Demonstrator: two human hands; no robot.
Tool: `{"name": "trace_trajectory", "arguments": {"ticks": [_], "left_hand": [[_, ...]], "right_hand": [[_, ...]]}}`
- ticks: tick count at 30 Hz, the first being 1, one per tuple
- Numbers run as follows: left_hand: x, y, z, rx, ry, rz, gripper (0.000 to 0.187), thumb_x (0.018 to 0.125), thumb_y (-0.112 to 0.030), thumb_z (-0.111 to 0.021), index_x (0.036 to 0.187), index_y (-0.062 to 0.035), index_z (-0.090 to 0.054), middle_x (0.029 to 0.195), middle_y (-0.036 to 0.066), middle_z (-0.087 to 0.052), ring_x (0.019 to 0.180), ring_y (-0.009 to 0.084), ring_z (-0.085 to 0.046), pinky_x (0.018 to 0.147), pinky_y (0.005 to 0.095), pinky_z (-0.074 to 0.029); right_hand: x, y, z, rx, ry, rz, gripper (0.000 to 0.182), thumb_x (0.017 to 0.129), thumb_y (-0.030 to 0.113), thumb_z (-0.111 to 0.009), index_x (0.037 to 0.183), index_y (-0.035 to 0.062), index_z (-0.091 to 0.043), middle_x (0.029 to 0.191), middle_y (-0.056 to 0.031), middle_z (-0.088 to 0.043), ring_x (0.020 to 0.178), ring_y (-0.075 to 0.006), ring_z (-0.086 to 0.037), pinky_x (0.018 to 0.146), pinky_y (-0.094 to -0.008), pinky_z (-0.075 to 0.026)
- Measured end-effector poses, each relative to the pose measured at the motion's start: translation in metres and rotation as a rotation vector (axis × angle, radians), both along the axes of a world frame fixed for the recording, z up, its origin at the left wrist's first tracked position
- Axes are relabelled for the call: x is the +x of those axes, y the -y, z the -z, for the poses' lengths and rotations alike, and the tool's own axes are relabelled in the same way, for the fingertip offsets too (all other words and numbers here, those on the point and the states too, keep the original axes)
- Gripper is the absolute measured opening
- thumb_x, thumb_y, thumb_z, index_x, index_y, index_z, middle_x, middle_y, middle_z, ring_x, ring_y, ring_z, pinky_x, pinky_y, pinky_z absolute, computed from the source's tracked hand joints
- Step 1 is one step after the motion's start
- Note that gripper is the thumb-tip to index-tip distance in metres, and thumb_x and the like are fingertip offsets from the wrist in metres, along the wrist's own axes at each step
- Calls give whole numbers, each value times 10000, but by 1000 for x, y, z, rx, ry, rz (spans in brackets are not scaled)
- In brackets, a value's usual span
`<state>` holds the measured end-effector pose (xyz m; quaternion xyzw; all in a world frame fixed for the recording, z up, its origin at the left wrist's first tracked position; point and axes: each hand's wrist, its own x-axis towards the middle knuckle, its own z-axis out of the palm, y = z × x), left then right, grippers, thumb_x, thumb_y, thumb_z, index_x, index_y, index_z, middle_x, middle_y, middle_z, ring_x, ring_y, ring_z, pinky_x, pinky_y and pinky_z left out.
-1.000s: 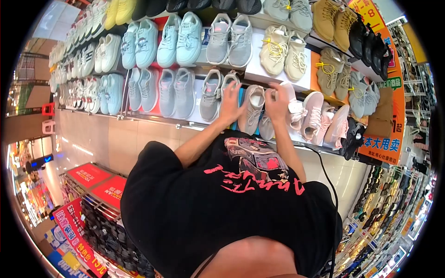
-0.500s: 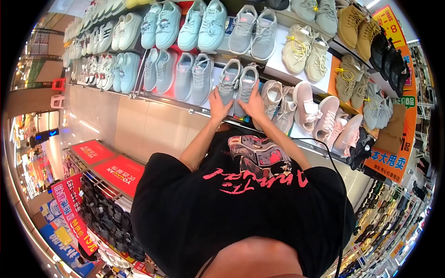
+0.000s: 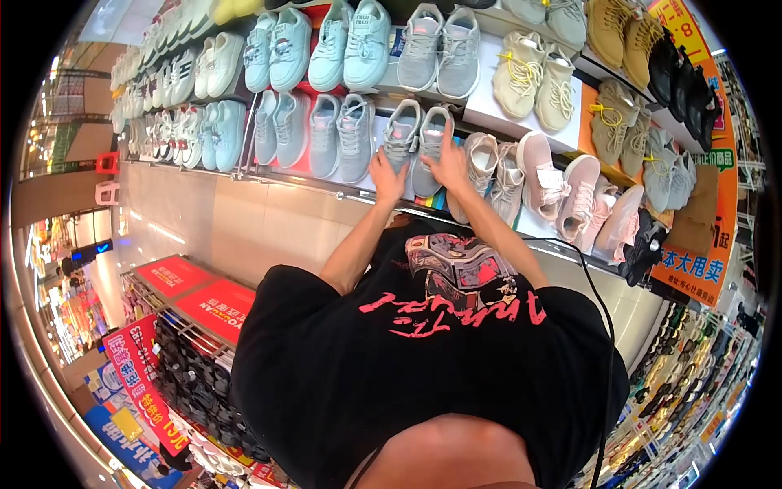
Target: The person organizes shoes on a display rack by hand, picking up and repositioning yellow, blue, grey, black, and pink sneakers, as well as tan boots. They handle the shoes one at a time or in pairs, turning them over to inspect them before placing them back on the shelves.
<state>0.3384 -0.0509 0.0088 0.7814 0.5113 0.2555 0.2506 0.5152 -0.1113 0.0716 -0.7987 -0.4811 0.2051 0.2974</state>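
Note:
A pair of grey lace-up sneakers stands side by side on the lower shelf, toes toward me. My left hand [image 3: 388, 174] is closed around the toe of the left grey sneaker [image 3: 401, 134], thumb on its inner side. Around the front of the right grey sneaker [image 3: 430, 145] my right hand [image 3: 450, 165] is closed, thumb across the toe and fingers along the outer side. Both shoes appear to rest on the shelf; their soles are hidden. Close to my right hand is a pair of beige-grey sneakers [image 3: 507, 183].
More grey sneakers [image 3: 355, 138] stand to the left. Light blue sneakers [image 3: 365, 45] fill the tier above. Pink sneakers [image 3: 580, 196] and tan boots [image 3: 609, 31] are on the right. A metal rail [image 3: 342, 196] edges the shelf. A black cable [image 3: 609, 359] hangs along my right side.
My right hand has slid a little farther up the outer side of the right grey sneaker. My left hand stays at the left shoe's toe. The view has shifted slightly.

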Motion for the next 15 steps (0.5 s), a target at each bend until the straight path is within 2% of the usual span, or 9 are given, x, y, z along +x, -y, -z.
{"name": "trace_trajectory", "arguments": {"ticks": [6,8,9,10,12,13,14,15], "left_hand": [[3,2,-6,-68,-58,-42,890,850,-333,-763,1505,37,-288,1415,304,-405,1290,465,-386,1086,545,-321],[6,5,-11,-115,-83,-48,908,848,-341,-763,1519,23,-272,1433,298,-391,1304,464,-376,1087,561,-314],[10,8,-18,-129,-125,-96,929,834,-330,-766,1532,11,-255,1449,290,-375,1326,462,-356,1090,573,-302],[15,10,-26,-140,-165,-143,952,821,-319,-769,1544,-1,-238,1465,282,-359,1348,460,-336,1094,586,-291],[27,18,-47,-135,-216,-183,972,784,-271,-765,1550,-7,-228,1476,267,-344,1376,454,-303,1116,583,-257],[33,23,-60,-39,-122,-159,968,773,-249,-760,1550,-14,-232,1472,262,-343,1380,451,-295,1125,577,-246],[40,28,-72,52,-26,-135,965,762,-228,-755,1549,-21,-236,1467,258,-343,1385,447,-286,1134,571,-234],[46,32,-79,165,87,-42,897,757,-203,-747,1515,-22,-302,1430,249,-371,1361,437,-317,1135,556,-230]], "right_hand": [[-1,-2,8,39,31,8,1141,793,338,-821,1600,47,-67,1168,-349,-611,1011,-535,-593,922,-541,-478],[1,-1,4,2,-37,-20,1146,794,332,-817,1602,59,-52,1163,-354,-608,986,-543,-592,921,-543,-478],[3,2,0,16,-55,-21,1058,800,299,-806,1587,50,-144,1156,-352,-611,1013,-522,-603,924,-526,-484],[7,7,-7,16,-57,-5,1058,800,299,-806,1587,50,-144,1156,-352,-611,1013,-522,-603,924,-526,-484],[17,20,-29,130,-178,31,918,810,257,-780,1546,39,-277,1145,-303,-640,1040,-460,-629,921,-510,-492],[21,31,-54,342,-270,107,675,827,194,-749,1424,26,-483,1116,-226,-674,1018,-359,-665,884,-447,-520],[28,48,-75,401,-247,190,575,832,167,-739,1356,26,-547,1096,-195,-680,986,-325,-668,867,-414,-526],[38,67,-88,457,-223,270,479,837,140,-728,1287,25,-610,1077,-163,-687,954,-292,-671,849,-380,-532]]}}
